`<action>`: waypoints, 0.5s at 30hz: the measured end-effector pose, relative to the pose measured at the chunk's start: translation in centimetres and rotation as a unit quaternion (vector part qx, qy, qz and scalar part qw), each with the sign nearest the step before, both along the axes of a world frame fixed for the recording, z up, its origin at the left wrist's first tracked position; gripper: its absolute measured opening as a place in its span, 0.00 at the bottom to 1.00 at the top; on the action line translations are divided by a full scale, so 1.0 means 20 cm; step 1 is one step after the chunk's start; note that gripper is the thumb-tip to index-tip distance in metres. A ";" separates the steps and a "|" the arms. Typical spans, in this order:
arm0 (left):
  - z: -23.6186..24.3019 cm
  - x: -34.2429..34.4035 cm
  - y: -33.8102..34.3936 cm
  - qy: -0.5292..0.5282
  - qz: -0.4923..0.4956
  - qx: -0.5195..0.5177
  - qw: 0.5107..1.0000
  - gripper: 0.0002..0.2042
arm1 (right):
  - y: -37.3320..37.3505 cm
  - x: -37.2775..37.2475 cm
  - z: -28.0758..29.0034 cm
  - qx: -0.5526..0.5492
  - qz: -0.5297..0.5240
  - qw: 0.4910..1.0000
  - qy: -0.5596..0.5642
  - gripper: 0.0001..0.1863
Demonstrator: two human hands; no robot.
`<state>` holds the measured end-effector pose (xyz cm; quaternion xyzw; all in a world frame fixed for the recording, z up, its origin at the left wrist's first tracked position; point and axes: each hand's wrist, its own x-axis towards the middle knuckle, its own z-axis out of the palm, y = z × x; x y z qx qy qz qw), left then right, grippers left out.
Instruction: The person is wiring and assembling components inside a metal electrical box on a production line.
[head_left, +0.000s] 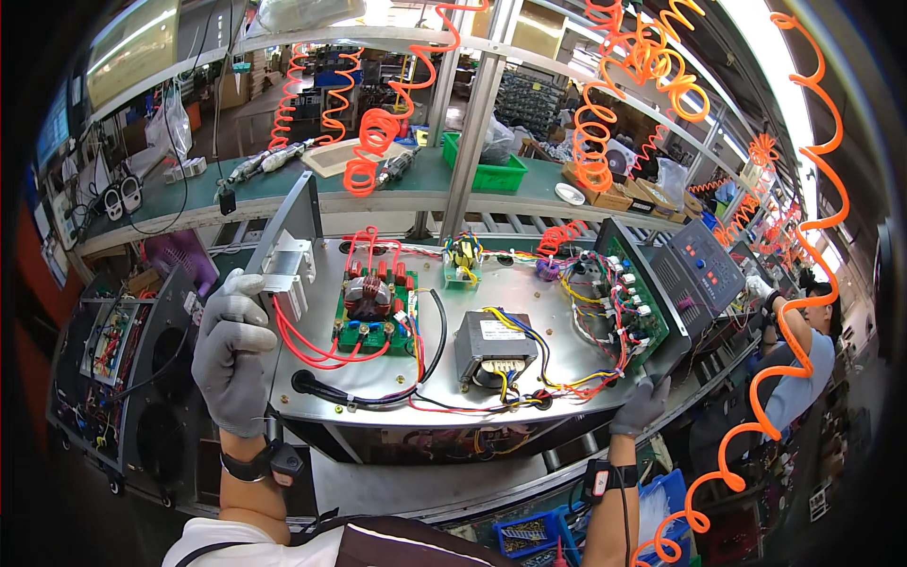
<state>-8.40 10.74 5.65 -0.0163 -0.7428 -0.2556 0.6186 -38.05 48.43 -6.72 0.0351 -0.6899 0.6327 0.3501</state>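
Observation:
An open metal chassis [557, 321] full of electrical parts stands in front of me. My left hand [234, 345], in a grey glove, has its fingers curled at the left end panel, beside a silver heat sink [288, 269]. My gloved right hand [641, 406] grips the near right corner. Its fingertips are partly hidden by the metal. On the deck sit a green board with a copper coil [368, 298], a dark transformer [495, 342] and a small yellow-wound board [463, 257]. Colored wires run to a green circuit board [644, 326] at the right panel.
Another opened unit [123, 369] stands at left, and a unit with a control panel [701, 269] at right. Orange coiled hoses [756, 425] hang down. Beyond is a green shelf with a green bin [487, 170]. Blue bins [529, 537] lie below; a co-worker [798, 369] is at right.

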 end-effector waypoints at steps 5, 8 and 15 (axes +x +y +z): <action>-0.01 0.00 0.00 0.003 0.008 0.004 1.000 0.05 | 0.01 0.01 0.01 0.016 0.000 1.000 0.017 0.11; 0.00 0.00 0.01 0.003 0.003 0.003 1.000 0.05 | 0.00 0.03 0.04 0.025 0.000 1.000 0.015 0.09; -0.03 0.00 -0.02 -0.019 0.011 0.001 1.000 0.05 | 0.01 -0.02 -0.01 0.025 -0.006 0.998 0.049 0.08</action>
